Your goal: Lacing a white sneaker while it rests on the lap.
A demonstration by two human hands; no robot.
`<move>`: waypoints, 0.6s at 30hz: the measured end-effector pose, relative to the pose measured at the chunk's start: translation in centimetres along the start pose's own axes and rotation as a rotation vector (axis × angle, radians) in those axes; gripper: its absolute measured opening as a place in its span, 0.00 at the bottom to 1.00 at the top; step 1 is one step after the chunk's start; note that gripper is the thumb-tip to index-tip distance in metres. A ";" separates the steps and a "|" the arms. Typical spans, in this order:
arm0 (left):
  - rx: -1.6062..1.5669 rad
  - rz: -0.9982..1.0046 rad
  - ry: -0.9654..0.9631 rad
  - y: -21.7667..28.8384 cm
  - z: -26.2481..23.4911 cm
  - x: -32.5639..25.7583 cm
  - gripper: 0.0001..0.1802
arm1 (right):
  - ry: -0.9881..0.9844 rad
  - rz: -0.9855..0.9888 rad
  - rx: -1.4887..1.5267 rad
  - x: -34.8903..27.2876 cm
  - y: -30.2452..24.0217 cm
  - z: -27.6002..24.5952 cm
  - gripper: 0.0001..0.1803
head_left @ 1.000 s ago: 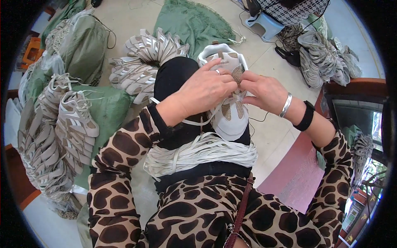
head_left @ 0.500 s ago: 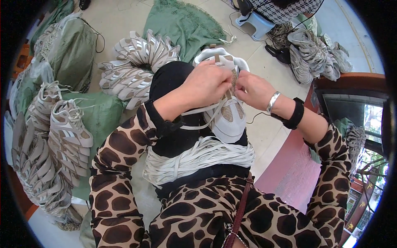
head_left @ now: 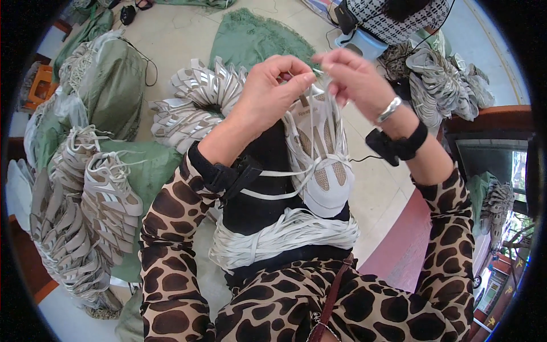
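Item: white-and-beige mesh shoe upper (head_left: 319, 165), resting on your black-clad knee. Your left hand (head_left: 273, 94) and right hand (head_left: 356, 77) each pinch flat white lace (head_left: 310, 122) above it. Draw evenly; keep lace untwisted. Spare white laces bundle (head_left: 279, 236) lies across lap.

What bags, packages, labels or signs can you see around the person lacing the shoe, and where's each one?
Green woven sack: upper left, bulging and tied shut, olive green.
Flat green sack: top centre on the floor, spread out, empty-looking.
Green sack: left of the lap, under stacked shoe uppers.
No readable labels, signs or screens visible.
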State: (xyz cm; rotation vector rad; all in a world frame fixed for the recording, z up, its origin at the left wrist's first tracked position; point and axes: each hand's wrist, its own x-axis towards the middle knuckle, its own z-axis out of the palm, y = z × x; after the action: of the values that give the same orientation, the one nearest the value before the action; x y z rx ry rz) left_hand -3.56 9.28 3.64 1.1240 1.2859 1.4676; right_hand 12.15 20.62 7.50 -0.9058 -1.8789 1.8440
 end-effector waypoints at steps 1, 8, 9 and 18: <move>0.010 0.007 0.006 -0.2 -0.3 0.1 0.06 | -0.087 0.130 0.073 0.0 0.1 0.5 0.06; -0.109 -0.112 0.014 -0.9 -0.6 -0.6 0.06 | -0.283 0.263 0.427 -0.6 2.0 1.7 0.07; -0.142 -0.107 0.004 -0.9 -0.6 -0.5 0.07 | -0.269 0.271 0.420 -0.4 2.0 1.8 0.07; -0.343 -0.299 -0.026 2.6 -1.2 2.3 0.13 | -0.064 -0.257 -0.362 8.8 -7.4 0.9 0.09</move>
State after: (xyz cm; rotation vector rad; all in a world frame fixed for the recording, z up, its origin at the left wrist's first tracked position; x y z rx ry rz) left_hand -5.32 10.99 6.31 0.6909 1.0794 1.3761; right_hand 3.71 26.15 13.07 -0.6752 -2.2941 1.4250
